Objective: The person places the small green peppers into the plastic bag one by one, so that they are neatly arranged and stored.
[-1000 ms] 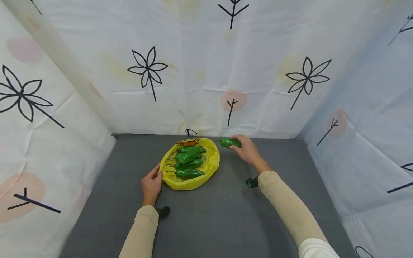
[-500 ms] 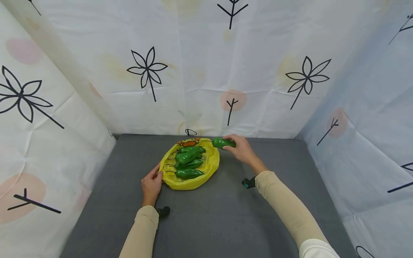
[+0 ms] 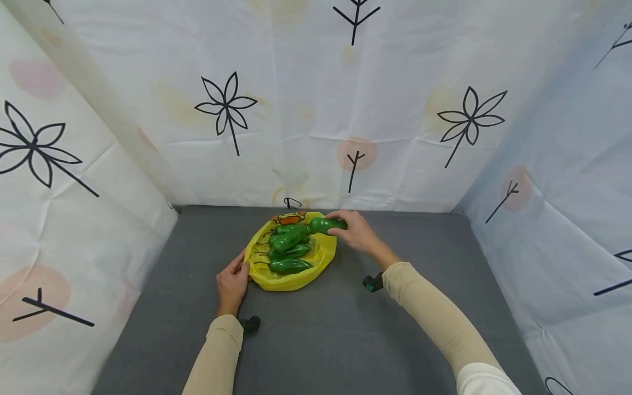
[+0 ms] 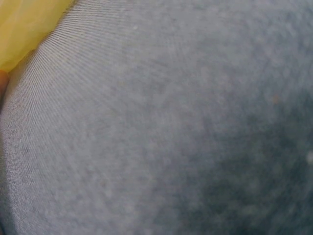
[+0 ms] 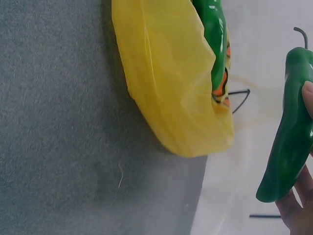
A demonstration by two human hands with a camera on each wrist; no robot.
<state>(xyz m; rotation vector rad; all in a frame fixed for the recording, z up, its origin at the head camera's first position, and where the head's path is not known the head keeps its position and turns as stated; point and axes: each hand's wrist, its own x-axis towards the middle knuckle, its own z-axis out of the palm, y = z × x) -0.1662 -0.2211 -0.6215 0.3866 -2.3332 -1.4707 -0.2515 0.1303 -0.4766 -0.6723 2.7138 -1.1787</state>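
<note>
A yellow plastic bag [image 3: 323, 258], its mouth spread into a round, lies on the grey table with several green peppers [image 3: 290, 266] inside. My left hand [image 3: 232, 282] pinches the bag's left rim between thumb and fingers. In the left wrist view, only a corner of the yellow bag [image 4: 24, 29] and a bit of a fingertip show. My right hand [image 3: 357, 233] grips another green pepper [image 5: 291, 127] by its body, thumb on one side and fingers on the other. In the head view this pepper overlaps the bag's far right rim, its stem end toward the other peppers.
The dark grey table [image 3: 316, 340] reaches back to a white patterned curtain [image 3: 296, 109], which also hangs at both sides. A thin pale strand [image 5: 121, 176] lies on the table near the bag. Dark devices [image 3: 373, 282] sit at both wrists.
My right hand has moved left with the green pepper, from beside the bag to over its right rim. The left hand, the bag and the peppers in it have stayed put.
</note>
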